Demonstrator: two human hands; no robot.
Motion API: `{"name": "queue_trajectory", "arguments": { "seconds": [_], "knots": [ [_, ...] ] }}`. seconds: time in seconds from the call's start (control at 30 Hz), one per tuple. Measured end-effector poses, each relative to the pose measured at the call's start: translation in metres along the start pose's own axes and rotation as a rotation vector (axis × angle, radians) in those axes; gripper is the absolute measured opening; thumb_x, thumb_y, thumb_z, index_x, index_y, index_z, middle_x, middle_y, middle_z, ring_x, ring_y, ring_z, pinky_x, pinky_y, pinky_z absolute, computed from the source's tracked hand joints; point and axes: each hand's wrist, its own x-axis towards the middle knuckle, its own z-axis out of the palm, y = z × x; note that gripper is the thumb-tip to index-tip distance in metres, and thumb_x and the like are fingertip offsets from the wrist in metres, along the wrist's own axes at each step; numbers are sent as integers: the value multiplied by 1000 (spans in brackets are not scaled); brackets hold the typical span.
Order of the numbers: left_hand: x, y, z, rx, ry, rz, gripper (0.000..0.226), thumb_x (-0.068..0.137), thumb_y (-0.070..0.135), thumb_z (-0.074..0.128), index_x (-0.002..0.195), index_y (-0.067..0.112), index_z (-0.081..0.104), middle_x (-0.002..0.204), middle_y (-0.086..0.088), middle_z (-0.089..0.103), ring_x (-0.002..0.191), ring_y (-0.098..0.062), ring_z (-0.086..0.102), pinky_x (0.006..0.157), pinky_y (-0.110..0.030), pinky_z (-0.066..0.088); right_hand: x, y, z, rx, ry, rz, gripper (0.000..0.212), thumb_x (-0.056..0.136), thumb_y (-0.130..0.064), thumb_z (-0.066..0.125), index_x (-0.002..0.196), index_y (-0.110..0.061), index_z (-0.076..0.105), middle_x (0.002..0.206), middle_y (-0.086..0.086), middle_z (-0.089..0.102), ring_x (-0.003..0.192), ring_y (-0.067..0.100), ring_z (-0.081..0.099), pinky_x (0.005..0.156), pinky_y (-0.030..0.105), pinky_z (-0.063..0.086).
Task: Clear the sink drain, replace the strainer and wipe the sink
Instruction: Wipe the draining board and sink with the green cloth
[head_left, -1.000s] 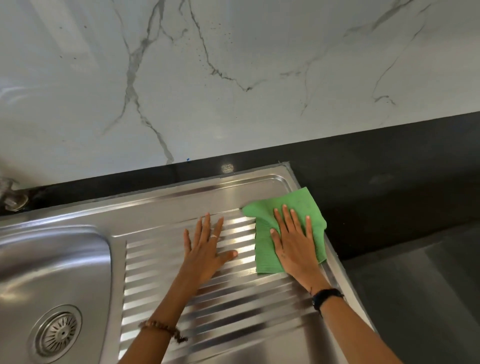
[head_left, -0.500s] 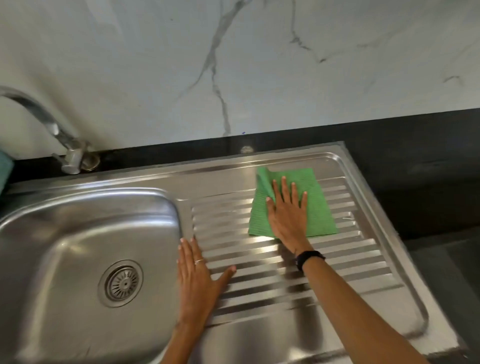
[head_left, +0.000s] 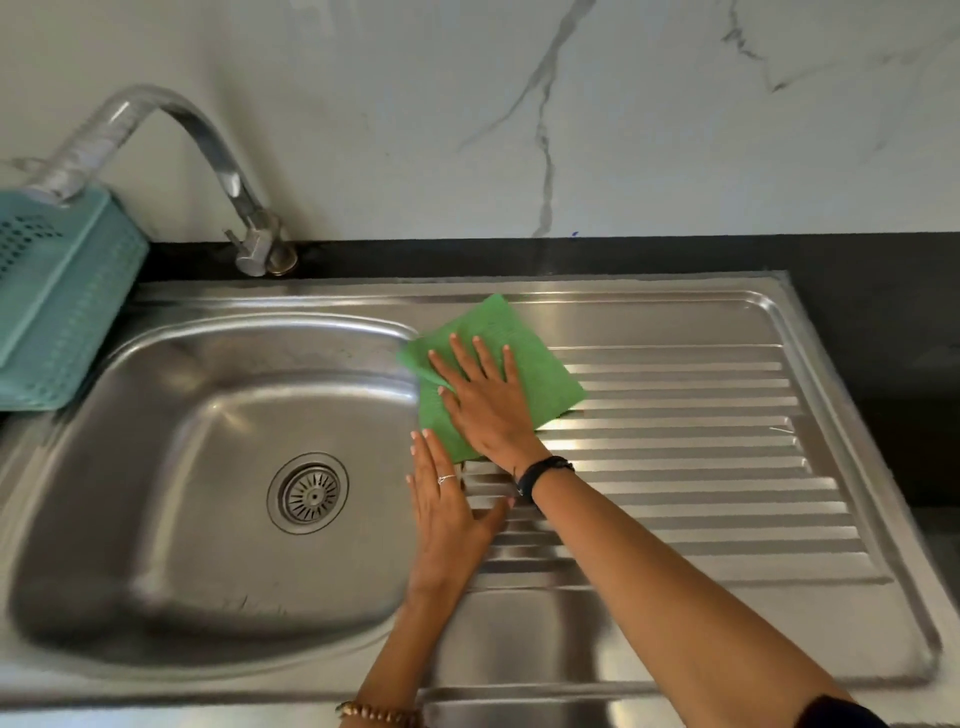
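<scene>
Your cloth (head_left: 493, 371) lay at the left end of the ribbed draining board (head_left: 701, 457), its near-left part reaching the rim where the board drops into the basin (head_left: 171, 493); to its right the ribs ran bare all the way to the raised lip at the sink's far right edge, and beyond that lip sat the dark counter (head_left: 883, 322); behind the cloth a flat steel strip lay between it and the back rim, then the black ledge under the marble wall (head_left: 519, 104); your right hand (head_left: 491, 400) lay flat on the cloth, palm down, fingers straight and spread, pointing up and to the left, pressing the cloth rather than gripping it; a dark band (head_left: 543, 473) circled that wrist, and the forearm ran back to the lower right corner; your left hand (head_left: 447, 509) rested flat on the steel just nearer than the cloth, on the strip between basin and ribs, fingers straight and close together, thumb out to the right toward the other wrist, holding nothing; a ring showed on one finger and a beaded bracelet (head_left: 382, 714) on that wrist; the basin held only the round strainer (head_left: 308, 492) seated in its drain; the tap (head_left: 208, 156) arched leftward from the back rim; a teal basket (head_left: 57, 291) stood at the basin's left edge, and I could not tell what was in it.
</scene>
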Motion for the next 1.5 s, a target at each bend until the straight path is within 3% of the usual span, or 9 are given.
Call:
{"name": "queue_trajectory", "arguments": {
  "seconds": [0.2, 0.3, 0.5, 0.6, 0.7, 0.87, 1.07, 1.27, 1.5],
  "knots": [
    [-21, 1, 7, 174, 39, -72, 107, 75, 74, 40, 132, 18, -31, 146, -1, -30, 137, -12, -25, 114, -33, -14, -22, 10, 5, -51, -49, -261, 49, 100, -41, 22, 148, -31, 17, 160, -1, 7, 147, 24, 2, 116, 52, -8],
    [-22, 3, 12, 252, 55, -98, 108, 57, 85, 16, 133, 22, -28, 144, 2, -31, 137, -14, -24, 113, -39, -15, -42, 33, 2, 2, -1, -207, 50, 100, -41, 20, 148, -28, 17, 159, -2, 14, 147, 22, 8, 118, 50, -3],
    [-36, 41, 60, 371, -66, 36, 100, 58, 90, -3, 133, 33, -35, 139, 6, -46, 132, -15, -40, 106, -41, -28, -83, 103, -11, 86, 77, -6, 49, 101, -39, 19, 149, -27, 18, 156, -4, 23, 146, 18, 14, 120, 47, 1],
    [-39, 73, 96, 424, -132, 135, 93, 60, 88, -4, 130, 36, -36, 136, 9, -49, 128, -12, -45, 103, -40, -33, -105, 143, -19, 96, 100, 100, 49, 101, -39, 20, 148, -26, 21, 154, -3, 26, 145, 17, 15, 120, 47, 2],
    [-39, 97, 125, 488, -172, 190, 85, 74, 81, 16, 129, 41, -34, 137, 11, -47, 125, -13, -47, 104, -44, -29, -130, 190, -28, 95, 135, 211, 48, 101, -38, 21, 147, -24, 24, 153, -1, 27, 144, 17, 16, 120, 47, 3],
    [-42, 103, 142, 622, -233, 211, 80, 79, 75, 25, 128, 44, -30, 142, 7, -37, 132, -19, -34, 108, -52, -22, -161, 254, -43, 103, 175, 377, 48, 101, -36, 25, 147, -22, 25, 148, 3, 30, 140, 21, 25, 120, 45, 8],
    [-39, 100, 141, 617, -253, 219, 81, 68, 83, 9, 127, 46, -30, 141, 9, -38, 131, -15, -34, 105, -50, -25, -178, 250, -36, 103, 156, 420, 52, 102, -34, 20, 150, -16, 11, 159, 7, 13, 147, 23, 7, 120, 39, 2],
    [-37, 99, 143, 616, -267, 192, 81, 69, 83, 12, 127, 46, -30, 142, 8, -36, 134, -15, -32, 105, -52, -25, -224, 234, -22, 87, 137, 431, 54, 101, -36, 17, 150, -18, 4, 160, 3, 5, 148, 20, 1, 119, 38, -3],
    [-37, 102, 137, 587, -325, 213, 78, 83, 71, 30, 136, 43, -20, 148, 9, -28, 141, -18, -23, 108, -53, -20, -210, 235, -34, 88, 136, 424, 53, 101, -35, 22, 150, -16, 13, 159, 6, 13, 147, 22, 8, 120, 42, 4]
  ]
}}
